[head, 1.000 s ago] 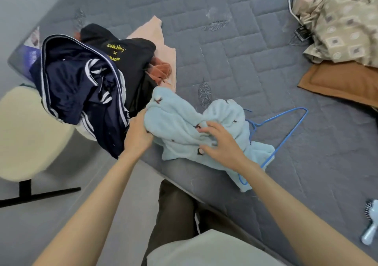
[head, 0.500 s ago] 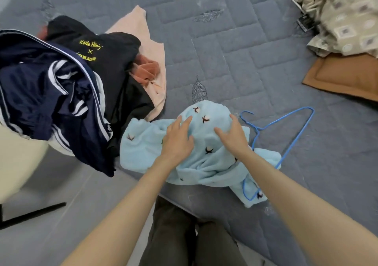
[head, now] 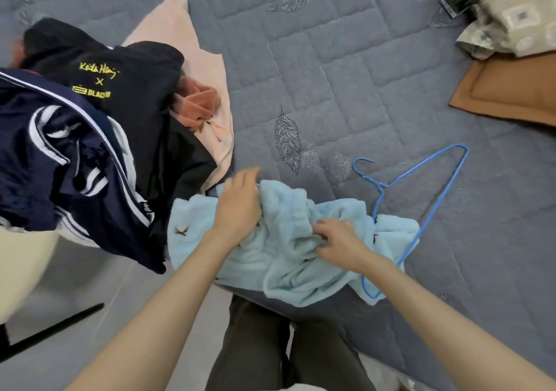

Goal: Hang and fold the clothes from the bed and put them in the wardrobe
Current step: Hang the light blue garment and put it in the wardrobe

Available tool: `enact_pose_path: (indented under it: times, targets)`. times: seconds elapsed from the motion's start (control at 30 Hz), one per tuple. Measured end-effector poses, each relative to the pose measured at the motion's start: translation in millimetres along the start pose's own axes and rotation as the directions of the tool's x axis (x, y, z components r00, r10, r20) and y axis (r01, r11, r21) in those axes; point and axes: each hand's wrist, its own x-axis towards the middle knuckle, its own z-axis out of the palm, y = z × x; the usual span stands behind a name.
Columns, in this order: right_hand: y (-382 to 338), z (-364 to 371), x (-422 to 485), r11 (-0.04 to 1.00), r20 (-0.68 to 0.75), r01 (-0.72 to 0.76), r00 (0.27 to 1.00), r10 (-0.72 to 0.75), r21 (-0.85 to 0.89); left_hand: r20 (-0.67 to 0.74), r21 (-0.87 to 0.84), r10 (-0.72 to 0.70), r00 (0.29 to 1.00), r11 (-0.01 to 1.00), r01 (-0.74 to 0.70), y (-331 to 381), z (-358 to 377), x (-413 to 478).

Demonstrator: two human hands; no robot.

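A light blue fleece garment (head: pixel 288 258) with small dark motifs lies crumpled at the near edge of the grey quilted bed (head: pixel 346 68). My left hand (head: pixel 240 204) rests on its upper left part, fingers reaching over the far edge. My right hand (head: pixel 337 244) pinches a fold in its middle. A blue wire hanger (head: pixel 421 198) lies partly under the garment's right side. To the left sits a pile: a navy striped jacket (head: pixel 66 156), a black top (head: pixel 132 89) with yellow print and a peach garment (head: pixel 192 47).
A brown pillow (head: pixel 511 89) and a patterned beige blanket (head: pixel 517 11) lie at the bed's far right. A cream chair (head: pixel 21 270) with a black base stands on the floor at left. My legs in dark trousers are below the bed edge.
The blue garment was pulled flatter toward the bed edge. My left hand moved to its upper left, and my right hand went from lying flat to pinching a fold.
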Motion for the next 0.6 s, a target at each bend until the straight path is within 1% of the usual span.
enact_pose_path:
  times: [0.03,0.07,0.1,0.13,0.17,0.2,0.23,0.3,0.37,0.47,0.53,0.6]
  targets:
    - [-0.2,2.7,-2.5,0.997,0.042,0.015,0.999,-0.012,-0.074,0.000,0.086,0.170,0.985,0.982,-0.169,6.8,-3.5,4.9]
    - [-1.3,4.1,-4.1,0.991,0.084,0.033,0.996,-0.022,-0.126,0.067,0.176,0.316,0.946,0.930,-0.323,14.1,-5.6,9.1]
    - [-2.2,4.7,-4.5,0.986,0.119,0.049,0.992,-0.030,-0.158,0.160,0.235,0.417,0.895,0.864,-0.445,20.6,-5.4,12.0]
    - [-2.5,4.2,-4.5,0.983,0.142,0.061,0.989,-0.036,-0.175,0.265,0.276,0.464,0.845,0.804,-0.528,25.0,-3.4,14.1]
    - [-2.9,2.8,-4.5,0.982,0.148,0.068,0.988,-0.042,-0.176,0.365,0.314,0.460,0.809,0.757,-0.572,26.6,-0.6,16.4]
    - [-2.5,0.2,-5.0,0.985,0.138,0.069,0.989,-0.046,-0.161,0.439,0.358,0.418,0.795,0.730,-0.582,25.9,0.9,17.8]
    - [-1.3,-2.8,-6.0,0.990,0.113,0.058,0.993,-0.044,-0.125,0.476,0.408,0.363,0.801,0.716,-0.567,23.6,0.8,18.6]
    - [1.6,-8.6,-7.7,0.999,0.068,0.006,0.998,-0.004,-0.040,0.458,0.484,0.291,0.840,0.711,-0.510,15.1,-3.3,18.1]
    - [-0.1,-12.6,-7.8,1.000,0.059,-0.012,0.998,0.013,-0.018,0.398,0.499,0.289,0.871,0.729,-0.469,3.4,-11.5,11.5]
    - [-8.8,-13.1,1.6,0.990,0.097,0.014,0.995,0.000,-0.142,0.335,0.431,0.330,0.883,0.779,-0.455,-12.4,-18.2,-12.6]
    - [-16.2,-11.0,9.9,0.973,0.137,0.017,0.990,0.015,-0.231,0.293,0.362,0.319,0.901,0.835,-0.413,-18.9,-18.0,-34.0]
    - [-24.0,-10.6,13.3,0.945,0.079,-0.008,0.996,0.036,-0.326,0.226,0.331,0.268,0.937,0.883,-0.332,-22.4,-17.3,-52.3]
